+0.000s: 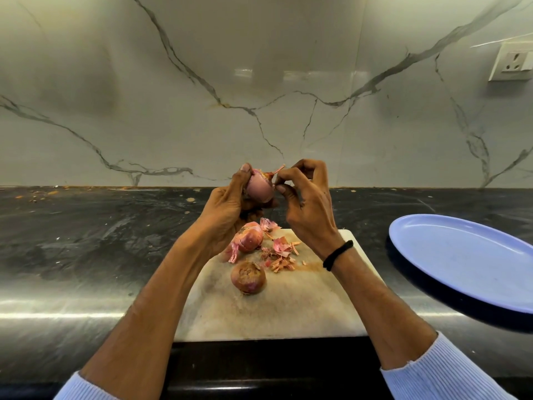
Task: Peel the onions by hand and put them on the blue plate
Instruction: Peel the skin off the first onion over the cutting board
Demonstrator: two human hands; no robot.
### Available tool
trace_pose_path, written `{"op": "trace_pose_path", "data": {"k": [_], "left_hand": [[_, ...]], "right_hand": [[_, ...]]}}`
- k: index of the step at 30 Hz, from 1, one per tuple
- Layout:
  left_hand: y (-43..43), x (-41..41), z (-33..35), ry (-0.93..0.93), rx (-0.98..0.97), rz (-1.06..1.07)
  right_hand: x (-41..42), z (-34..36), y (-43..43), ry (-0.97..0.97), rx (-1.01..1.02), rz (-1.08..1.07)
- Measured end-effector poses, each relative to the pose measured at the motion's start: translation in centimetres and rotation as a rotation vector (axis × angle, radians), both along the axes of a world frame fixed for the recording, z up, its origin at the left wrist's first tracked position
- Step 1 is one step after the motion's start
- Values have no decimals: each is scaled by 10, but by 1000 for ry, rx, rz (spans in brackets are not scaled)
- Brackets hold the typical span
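Reaching in from the bottom edge, two forearms in pale blue sleeves (432,373) rise toward the middle of the frame. Below them, at lower centre, lies a stained white cutting board (288,307) on a dark, glossy countertop (101,241). Nearest on the board sits an unpeeled onion (248,277), dry end up. Just above it in the frame rests a second onion (249,239) with loose pink skin hanging off its left side, and a scatter of torn peels (278,255) lies just to the right of it.

Above the board's far edge, at the centre of the frame, the left hand (227,215) grips a third onion (259,189), fingers and thumb wrapped around its smooth, mostly bared body. The right hand (305,203), with a black band (337,255) on its wrist, is close against it, thumb and forefinger pinching a skin strip (278,170) at the onion's top.

At the right edge, well apart from the board, the blue plate (461,255) rests on the counter with nothing on it. Behind everything stands a white marble wall (259,82) with grey veins, and a white socket (512,63) is at the upper right.
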State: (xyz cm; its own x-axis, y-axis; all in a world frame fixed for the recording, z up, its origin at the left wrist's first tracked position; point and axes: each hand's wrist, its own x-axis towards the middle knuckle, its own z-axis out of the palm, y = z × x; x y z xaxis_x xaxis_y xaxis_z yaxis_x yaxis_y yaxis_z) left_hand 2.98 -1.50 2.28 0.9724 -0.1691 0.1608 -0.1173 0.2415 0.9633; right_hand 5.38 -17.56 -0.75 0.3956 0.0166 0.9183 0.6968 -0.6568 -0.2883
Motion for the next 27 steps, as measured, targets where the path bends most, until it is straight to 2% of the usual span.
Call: {"op": "trace_pose_path", "data": {"k": [11, 19, 27], "left_hand": [[4, 9, -2, 72, -66, 21], [1, 5, 0, 67, -81, 72], [1, 5, -2, -8, -122, -45]], "right_hand": [[3, -1, -4, 129, 64, -74], [1, -1, 1, 98, 33, 55], [6, -4, 5, 65, -29, 73]]}}
